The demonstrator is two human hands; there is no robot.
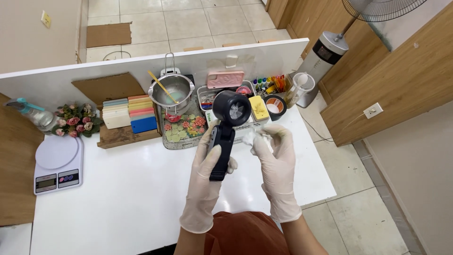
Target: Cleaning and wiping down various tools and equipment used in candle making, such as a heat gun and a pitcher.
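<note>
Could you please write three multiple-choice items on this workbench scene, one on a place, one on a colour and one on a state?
1. Where does the kitchen scale sit?
A. at the table's left edge
B. beside the tape roll
C. on the floor

2. What colour is the phone case leaning on the partition?
A. green
B. pink
C. black

3. What is the left hand doing?
A. resting flat on the table
B. gripping the black heat tool by its handle
C. holding a spoon

Answers:
1 A, it stands at the left end of the white table, below the flowers.
2 B, the case is plainly pink.
3 B, gloved fingers wrap the handle; the right hand holds crumpled white tissue.
</note>
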